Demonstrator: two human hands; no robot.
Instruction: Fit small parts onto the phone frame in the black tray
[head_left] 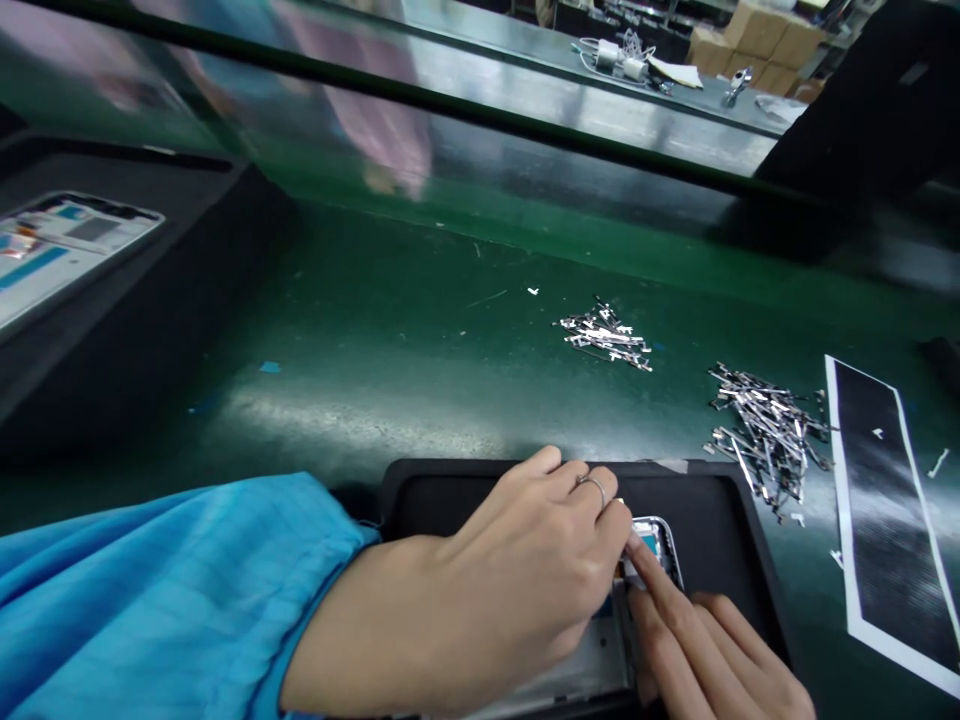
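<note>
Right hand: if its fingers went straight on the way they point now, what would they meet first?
The right hand points up-left, fingertips already on the metal frame. Straight on, it would meet the left hand first, right at its fingertips; depth there is hard to judge.

Work surface [420,330]: dark green, glossy, with pale reflected streaks and a few small blue flecks. Sleeve [157,590] on the left arm: bright sky blue, plain. Ring [592,484] on the left hand [525,560]: silver. Tray [712,510] under both hands: matte black. Device frame [660,545] in the tray: silver metal edge, with a teal patch inside. Two piles of small metal parts [765,430]: shiny silver, the nearer pile flecked with dark pieces. Sheet [889,520] at the right: black with faint grey streaking, bordered in white. Panel [52,250] at the left: white-grey with blue and grey blocks, on a black holder. Cartons [765,35] in the background: brown cardboard
</note>
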